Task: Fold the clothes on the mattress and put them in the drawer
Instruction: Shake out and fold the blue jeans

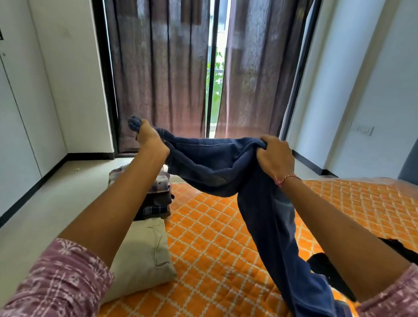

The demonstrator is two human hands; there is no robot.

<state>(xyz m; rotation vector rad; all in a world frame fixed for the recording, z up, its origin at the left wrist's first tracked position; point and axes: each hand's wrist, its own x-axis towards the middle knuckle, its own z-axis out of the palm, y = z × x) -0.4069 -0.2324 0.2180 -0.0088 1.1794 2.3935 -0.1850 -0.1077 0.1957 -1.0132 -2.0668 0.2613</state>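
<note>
Both hands up: the left hand (151, 140) and right hand (275, 156) each grip the waist of the blue jeans (261, 214), whose legs trail onto the orange mattress (207, 247). Folded clothes (155, 199) sit stacked along its left edge, a black garment (327, 269) near the right; no readable label anywhere.

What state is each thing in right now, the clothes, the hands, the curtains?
Jeans: unfolded, held up, legs trailing onto the mattress.
Left hand: grips one end of the waistband.
Right hand: grips the other end.
Beige garment: folded.
Plaid clothes: folded, stacked.
Black garment: unfolded.
Curtains: nearly drawn.
</note>
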